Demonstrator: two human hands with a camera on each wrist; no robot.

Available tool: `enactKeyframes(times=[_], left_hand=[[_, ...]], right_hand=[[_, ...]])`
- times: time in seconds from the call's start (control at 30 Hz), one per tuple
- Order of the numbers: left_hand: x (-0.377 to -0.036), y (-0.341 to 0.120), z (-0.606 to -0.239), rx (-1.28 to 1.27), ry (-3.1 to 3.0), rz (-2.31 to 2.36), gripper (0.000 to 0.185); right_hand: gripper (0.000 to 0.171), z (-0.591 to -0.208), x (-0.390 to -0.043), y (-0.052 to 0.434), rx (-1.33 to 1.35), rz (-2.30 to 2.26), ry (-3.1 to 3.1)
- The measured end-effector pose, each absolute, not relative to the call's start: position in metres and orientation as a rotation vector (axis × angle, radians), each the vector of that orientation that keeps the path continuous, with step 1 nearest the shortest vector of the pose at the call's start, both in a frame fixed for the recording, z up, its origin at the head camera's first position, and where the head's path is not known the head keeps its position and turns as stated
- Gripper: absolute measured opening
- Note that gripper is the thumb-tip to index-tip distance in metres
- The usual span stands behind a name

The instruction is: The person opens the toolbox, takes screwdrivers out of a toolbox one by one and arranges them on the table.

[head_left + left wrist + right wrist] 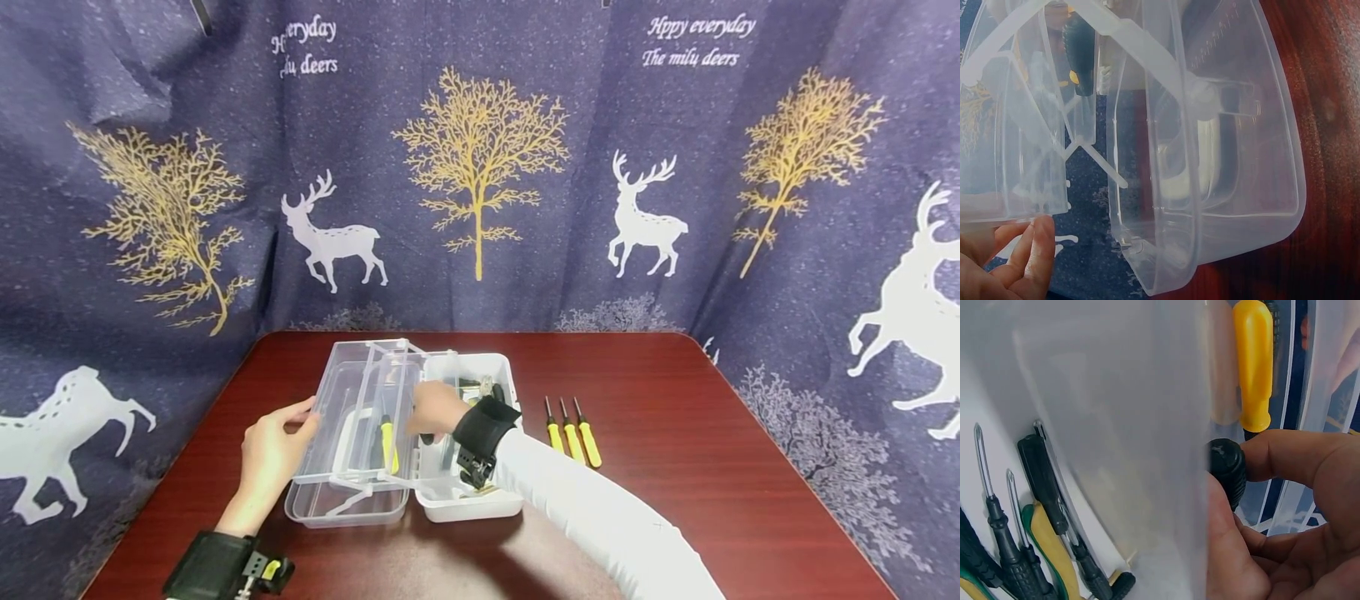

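A toolbox stands unfolded, with its clear tray [330, 433] raised on the left beside the white base [480, 504]. My left hand [273, 450] pinches the tray's left edge; in the left wrist view its fingertips [1041, 228] meet the tray's lower corner. Over the tray's inner side, my right hand [438, 410] grips a black-handled screwdriver [1227, 465] between thumb and fingers. Its shaft is hidden in the right wrist view. Close by, a yellow-handled screwdriver [1254, 362] lies in the tray. The clear lid [1241, 231] lies folded back below the tray.
Several black-handled screwdrivers [1007, 544] and a tool with yellow-green grips [1054, 550] lie in the white base. Three yellow-handled screwdrivers [572, 437] lie side by side on the red-brown table [675, 467]. A patterned curtain [525, 250] hangs behind.
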State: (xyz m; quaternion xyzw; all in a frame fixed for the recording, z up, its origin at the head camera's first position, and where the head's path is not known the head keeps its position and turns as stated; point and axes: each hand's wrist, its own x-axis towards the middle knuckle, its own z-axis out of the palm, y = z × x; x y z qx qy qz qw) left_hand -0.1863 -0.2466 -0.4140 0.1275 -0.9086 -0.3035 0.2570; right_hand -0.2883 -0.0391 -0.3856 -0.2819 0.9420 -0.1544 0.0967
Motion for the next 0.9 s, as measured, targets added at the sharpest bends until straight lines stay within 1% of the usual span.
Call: enactKeyframes(times=[0.17, 0.53, 0.73, 0.9], left_hand=[[-0.186, -0.246, -0.413, 0.343, -2.47, -0.833, 0.031], [-0.185, -0.246, -0.413, 0.36, -2.466, -0.839, 0.031], [-0.186, -0.247, -0.415, 0.353, -2.455, -0.829, 0.031], [-0.187, -0.248, -0.416, 0.345, -2.444, -0.816, 0.03]], right_hand=[[0.022, -0.383, -0.287, -0.037, -0.816, -0.494, 2.789], [0.017, -0.386, -0.287, -0.033, -0.803, -0.526, 2.847], [0.021, -0.388, -0.29, -0.03, -0.752, -0.594, 2.837], [0.024, -0.386, -0.293, -0.027, -0.676, -0.796, 2.732]])
